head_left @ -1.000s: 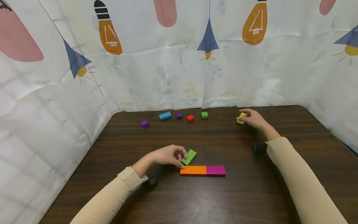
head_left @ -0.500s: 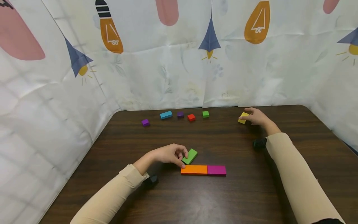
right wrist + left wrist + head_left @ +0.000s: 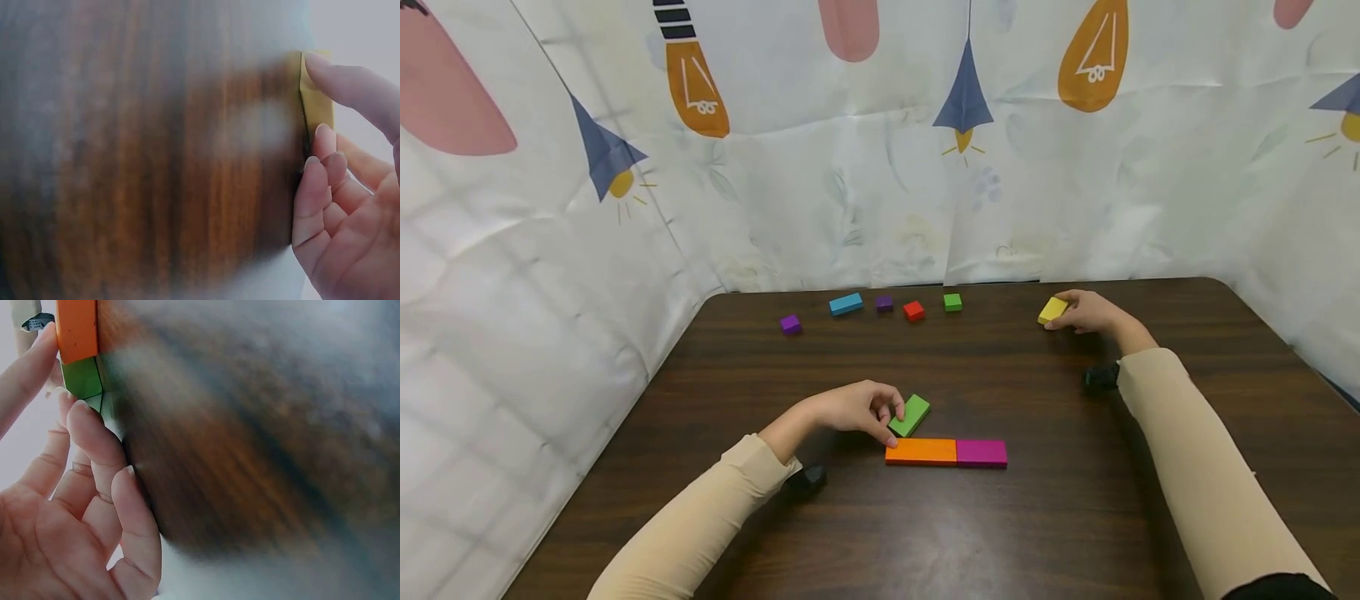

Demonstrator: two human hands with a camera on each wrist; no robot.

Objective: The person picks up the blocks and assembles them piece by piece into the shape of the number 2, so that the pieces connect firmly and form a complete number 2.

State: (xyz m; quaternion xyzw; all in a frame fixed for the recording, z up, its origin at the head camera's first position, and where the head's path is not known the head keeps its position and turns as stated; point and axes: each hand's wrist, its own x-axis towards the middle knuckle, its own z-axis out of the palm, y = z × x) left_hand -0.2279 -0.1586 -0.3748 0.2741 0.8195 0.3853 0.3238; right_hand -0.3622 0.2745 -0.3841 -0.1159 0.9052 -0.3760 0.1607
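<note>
In the head view an orange block point(image 3: 921, 452) and a magenta block point(image 3: 982, 453) lie end to end in a row. A green block point(image 3: 911, 415) lies slantwise just behind the orange one. My left hand point(image 3: 852, 410) rests beside them, thumb tip at the left end of the orange block and fingertips against the green block's near-left side; the left wrist view shows the other fingers loosely bent. At the back right, my right hand point(image 3: 1092, 314) pinches a yellow block point(image 3: 1052, 311) between thumb and fingers. In the right wrist view the thumb lies on the yellow block's point(image 3: 319, 103) face.
Along the table's far side lie a purple block point(image 3: 791, 325), a blue block point(image 3: 846, 304), a dark purple block point(image 3: 884, 304), a red block point(image 3: 913, 311) and a small green block point(image 3: 952, 302). A printed white curtain point(image 3: 880, 200) hangs behind the dark wooden table point(image 3: 1000, 533).
My right hand has shifted its fingers on the yellow block, and the thumb has moved from across it to its near edge, so more of its top shows. The left hand stays put.
</note>
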